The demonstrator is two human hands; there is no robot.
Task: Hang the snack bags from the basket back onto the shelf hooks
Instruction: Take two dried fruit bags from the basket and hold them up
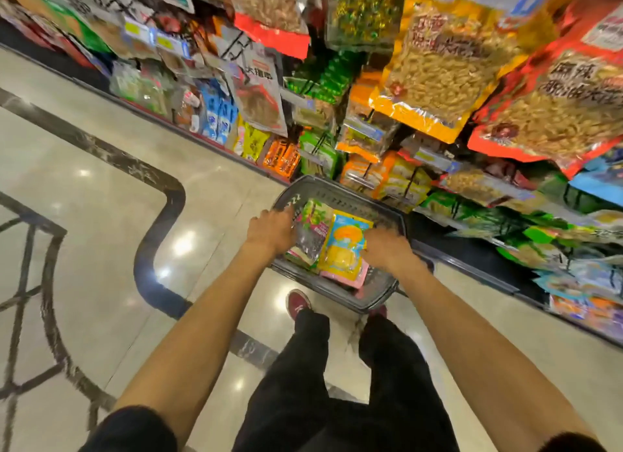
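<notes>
In basket: 3 snack bags; L hand, R hand on them.

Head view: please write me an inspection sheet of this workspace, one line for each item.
Surface: glossy tiled floor with dark inlay lines.
Job's things: grey basket holds snack bags; yellow-blue bag on top, green-pink bag beside it.
Clutter: nothing seen.
Grippers: left hand at the basket's left side; right hand at the yellow-blue bag's right edge; fingers blurred, grip unclear.
Cables: nothing seen.
Surroundings: shelf bags hang ahead; red shoe near the basket.
</notes>
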